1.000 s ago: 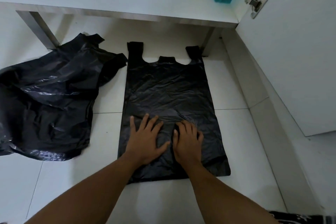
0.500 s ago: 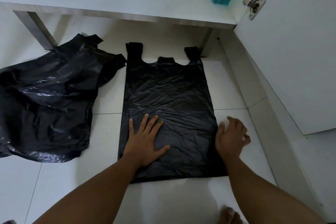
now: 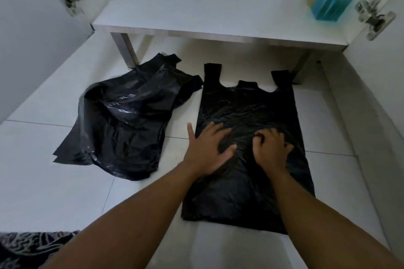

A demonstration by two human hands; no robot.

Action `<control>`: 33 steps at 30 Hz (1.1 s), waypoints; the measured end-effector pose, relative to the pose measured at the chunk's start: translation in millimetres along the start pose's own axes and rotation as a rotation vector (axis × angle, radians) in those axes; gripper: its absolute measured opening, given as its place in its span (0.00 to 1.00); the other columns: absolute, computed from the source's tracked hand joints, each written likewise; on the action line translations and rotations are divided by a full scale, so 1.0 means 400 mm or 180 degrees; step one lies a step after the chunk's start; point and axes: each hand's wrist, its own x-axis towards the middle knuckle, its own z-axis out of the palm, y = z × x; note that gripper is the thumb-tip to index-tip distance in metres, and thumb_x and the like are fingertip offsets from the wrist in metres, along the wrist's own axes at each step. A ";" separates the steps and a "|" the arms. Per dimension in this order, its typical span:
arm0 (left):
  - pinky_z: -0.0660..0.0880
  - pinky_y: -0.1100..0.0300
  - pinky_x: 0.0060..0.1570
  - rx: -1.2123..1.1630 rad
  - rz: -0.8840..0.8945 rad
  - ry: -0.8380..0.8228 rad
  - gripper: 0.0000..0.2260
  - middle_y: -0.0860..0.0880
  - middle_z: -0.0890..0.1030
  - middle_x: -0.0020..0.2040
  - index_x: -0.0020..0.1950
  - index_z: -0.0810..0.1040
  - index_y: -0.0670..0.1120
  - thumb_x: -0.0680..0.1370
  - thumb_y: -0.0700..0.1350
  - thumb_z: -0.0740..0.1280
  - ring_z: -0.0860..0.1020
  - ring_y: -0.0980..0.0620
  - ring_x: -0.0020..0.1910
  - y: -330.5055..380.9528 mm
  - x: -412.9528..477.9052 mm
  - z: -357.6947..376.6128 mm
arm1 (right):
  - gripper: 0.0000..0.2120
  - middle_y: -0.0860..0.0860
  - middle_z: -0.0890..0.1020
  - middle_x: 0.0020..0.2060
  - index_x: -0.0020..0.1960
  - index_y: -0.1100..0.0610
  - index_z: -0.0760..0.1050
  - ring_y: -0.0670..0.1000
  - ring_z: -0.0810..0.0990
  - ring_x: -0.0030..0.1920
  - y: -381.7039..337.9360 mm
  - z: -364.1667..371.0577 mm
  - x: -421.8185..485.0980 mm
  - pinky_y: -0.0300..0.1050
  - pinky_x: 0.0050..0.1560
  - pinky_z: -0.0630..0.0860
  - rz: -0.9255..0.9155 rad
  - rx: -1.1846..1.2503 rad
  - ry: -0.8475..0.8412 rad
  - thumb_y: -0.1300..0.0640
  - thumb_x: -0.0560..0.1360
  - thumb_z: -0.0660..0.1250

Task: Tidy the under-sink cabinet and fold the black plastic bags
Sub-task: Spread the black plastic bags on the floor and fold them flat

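Brings the right hand [image 3: 271,148] back from the right edge to the middle of the flat black bag [image 3: 251,111], just beside the left hand [image 3: 207,148]; keeps the left spread, fingers straight, pressing the plastic down; curls the right fingers against the film, pinching or merely raking, cannot tell; suggests smoothing unfinished, no fold begun; lies on the white floor tiles [image 3: 65,192] before the cabinet shelf [image 3: 207,6], long axis running away from the body, handles pointing toward the shelf, bottom edge nearest; leaves the crumpled bag [image 3: 126,124] at left, untouched.
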 end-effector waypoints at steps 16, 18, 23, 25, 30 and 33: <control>0.74 0.40 0.61 0.0021 -0.3310 0.1050 0.22 0.41 0.76 0.61 0.65 0.73 0.45 0.73 0.50 0.66 0.76 0.36 0.59 -0.513 -0.090 -0.386 | 0.24 0.50 0.73 0.28 0.31 0.55 0.67 0.53 0.76 0.33 -0.581 0.222 -0.064 0.44 0.35 0.70 -0.0185 0.1164 -0.1748 0.41 0.71 0.73; 0.76 0.42 0.59 -0.0053 -0.3368 0.1057 0.18 0.40 0.80 0.56 0.60 0.76 0.43 0.73 0.48 0.66 0.79 0.37 0.54 -0.530 -0.103 -0.381 | 0.21 0.52 0.77 0.36 0.39 0.57 0.72 0.56 0.79 0.39 -0.587 0.249 -0.081 0.44 0.37 0.71 -0.0175 0.0835 -0.1724 0.41 0.69 0.75; 0.65 0.43 0.63 0.0410 -0.3313 0.1267 0.16 0.40 0.81 0.56 0.58 0.79 0.43 0.81 0.53 0.61 0.77 0.39 0.59 -0.539 -0.092 -0.371 | 0.13 0.54 0.78 0.47 0.40 0.55 0.72 0.57 0.79 0.49 -0.611 0.254 -0.103 0.52 0.52 0.76 -0.0572 0.0418 -0.1067 0.49 0.80 0.62; 0.64 0.41 0.64 0.0551 -0.3260 0.1410 0.19 0.41 0.81 0.56 0.58 0.80 0.45 0.83 0.55 0.55 0.75 0.40 0.61 -0.542 -0.084 -0.376 | 0.16 0.53 0.74 0.51 0.44 0.56 0.76 0.55 0.75 0.52 -0.625 0.241 -0.104 0.54 0.54 0.72 -0.0965 0.0115 -0.0613 0.49 0.83 0.56; 0.64 0.44 0.58 0.0238 -0.3100 0.2124 0.16 0.45 0.80 0.52 0.52 0.80 0.49 0.82 0.56 0.57 0.73 0.42 0.60 -0.551 -0.040 -0.433 | 0.12 0.54 0.73 0.50 0.49 0.58 0.77 0.56 0.75 0.49 -0.683 0.189 -0.056 0.55 0.53 0.74 -0.1237 0.0655 -0.0162 0.53 0.83 0.58; 0.64 0.46 0.57 -0.0349 -0.2969 0.2696 0.16 0.47 0.80 0.52 0.50 0.78 0.48 0.81 0.58 0.57 0.74 0.43 0.57 -0.532 0.000 -0.470 | 0.08 0.51 0.76 0.44 0.44 0.56 0.78 0.52 0.77 0.44 -0.731 0.150 -0.014 0.51 0.50 0.77 -0.0974 0.1781 -0.0308 0.53 0.79 0.66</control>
